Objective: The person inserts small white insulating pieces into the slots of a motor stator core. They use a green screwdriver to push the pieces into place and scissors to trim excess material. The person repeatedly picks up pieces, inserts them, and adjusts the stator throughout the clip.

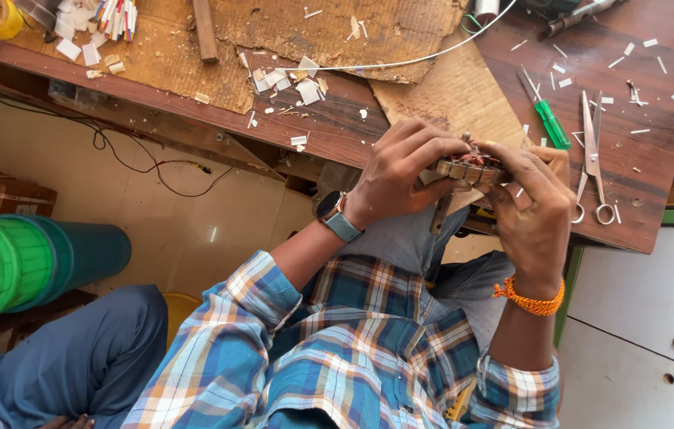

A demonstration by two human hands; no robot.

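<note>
single head view, looking steeply down, close over workbench (pixel 337 131) edge

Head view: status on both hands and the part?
Left hand and right hand both grip the small metal part over the table edge. Scissors and green screwdriver lie beside, untouched.

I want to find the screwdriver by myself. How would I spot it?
Look at the dark wooden table littered with small white scraps, to the right of the two hands. The screwdriver lies there beside the scissors. Its bright green handle sets it apart; the scissors are all bare metal.
</note>
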